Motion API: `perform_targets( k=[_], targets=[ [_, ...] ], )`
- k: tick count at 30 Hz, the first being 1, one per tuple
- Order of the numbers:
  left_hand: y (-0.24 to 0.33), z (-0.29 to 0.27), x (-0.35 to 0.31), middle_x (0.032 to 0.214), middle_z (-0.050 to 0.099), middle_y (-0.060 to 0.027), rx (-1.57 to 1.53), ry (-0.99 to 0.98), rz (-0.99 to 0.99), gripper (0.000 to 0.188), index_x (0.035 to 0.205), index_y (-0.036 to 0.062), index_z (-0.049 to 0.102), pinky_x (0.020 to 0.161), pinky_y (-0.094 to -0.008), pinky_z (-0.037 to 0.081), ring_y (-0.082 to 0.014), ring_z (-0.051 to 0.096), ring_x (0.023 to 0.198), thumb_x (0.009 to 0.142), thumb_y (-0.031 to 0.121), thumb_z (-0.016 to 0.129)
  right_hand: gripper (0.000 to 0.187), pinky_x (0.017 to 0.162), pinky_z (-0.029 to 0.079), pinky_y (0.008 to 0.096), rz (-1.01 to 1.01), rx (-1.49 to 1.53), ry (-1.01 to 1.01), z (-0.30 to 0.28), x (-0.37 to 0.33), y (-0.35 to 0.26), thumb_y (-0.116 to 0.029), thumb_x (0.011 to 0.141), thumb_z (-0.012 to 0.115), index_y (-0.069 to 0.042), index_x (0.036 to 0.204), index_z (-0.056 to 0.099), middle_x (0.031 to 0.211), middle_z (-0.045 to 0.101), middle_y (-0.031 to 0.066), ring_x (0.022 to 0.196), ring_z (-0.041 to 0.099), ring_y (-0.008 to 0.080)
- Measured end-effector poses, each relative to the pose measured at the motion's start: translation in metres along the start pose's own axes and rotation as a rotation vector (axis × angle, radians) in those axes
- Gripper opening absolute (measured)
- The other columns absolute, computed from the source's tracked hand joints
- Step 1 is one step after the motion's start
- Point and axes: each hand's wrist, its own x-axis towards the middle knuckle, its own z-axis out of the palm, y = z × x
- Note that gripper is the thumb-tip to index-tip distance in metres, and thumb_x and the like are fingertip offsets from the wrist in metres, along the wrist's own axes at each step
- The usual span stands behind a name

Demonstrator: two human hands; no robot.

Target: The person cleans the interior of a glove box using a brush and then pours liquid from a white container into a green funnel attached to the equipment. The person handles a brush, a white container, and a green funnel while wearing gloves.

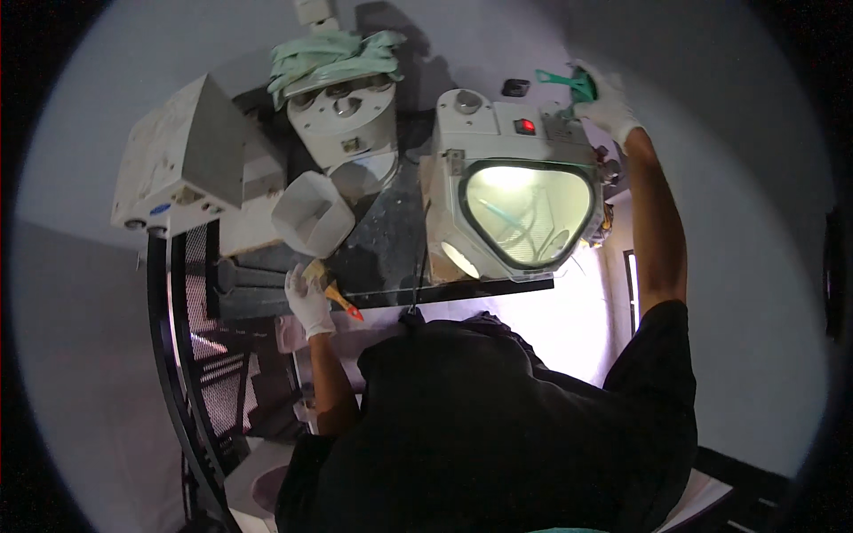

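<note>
My left hand (pixel 309 307), in a white glove, is at the front edge of the dark bench. It holds a flat paintbrush (pixel 332 290) with pale bristles and an orange, red-tipped handle. My right hand (pixel 609 108), also gloved in white, is raised at the far right, behind a lit white cabinet (pixel 449 213). Its fingers close on a green plastic tool (pixel 579 85) whose looped end points left; the exact kind is unclear. Through the cabinet's rounded triangular window (pixel 530 218), a pale tube shows in bright light.
A translucent white tub (pixel 313 213) stands on the dark benchtop (pixel 378 235). Behind it is a white machine (pixel 342 129) with a green cloth (pixel 333 60) on top. A white box-shaped unit (pixel 178 160) stands at the left. A red-lit switch (pixel 525 126) is on the cabinet.
</note>
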Motion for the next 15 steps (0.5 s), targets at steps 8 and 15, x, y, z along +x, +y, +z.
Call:
perform_targets(
  k=[8, 15],
  targets=[
    [-0.043, -0.027, -0.002, 0.15, 0.043, -0.0172, 0.108, 0.021, -0.032, 0.044, 0.133, -0.0051, 0.055, 0.108, -0.0346, 0.045, -0.0257, 0.053, 0.131, 0.09, -0.006, 0.065, 0.085, 0.096, 0.051, 0.0366, 0.296, 0.773, 0.061, -0.01, -0.024, -0.104, -0.022, 0.069, 0.08, -0.009, 0.147, 0.047, 0.127, 0.062, 0.0157, 0.113, 0.063, 0.0252],
    [0.0, -0.004, -0.03, 0.132, 0.062, -0.0162, 0.239, 0.009, -0.069, 0.042, 0.131, -0.0074, 0.054, 0.103, -0.032, 0.048, -0.0227, 0.064, 0.116, 0.091, -0.003, 0.066, 0.089, 0.1, 0.047, 0.0371, -0.287, 0.785, -0.203, 0.07, -0.052, -0.223, -0.024, 0.068, 0.083, -0.002, 0.146, 0.046, 0.124, 0.057, 0.0176, 0.116, 0.057, 0.0274]
  ],
)
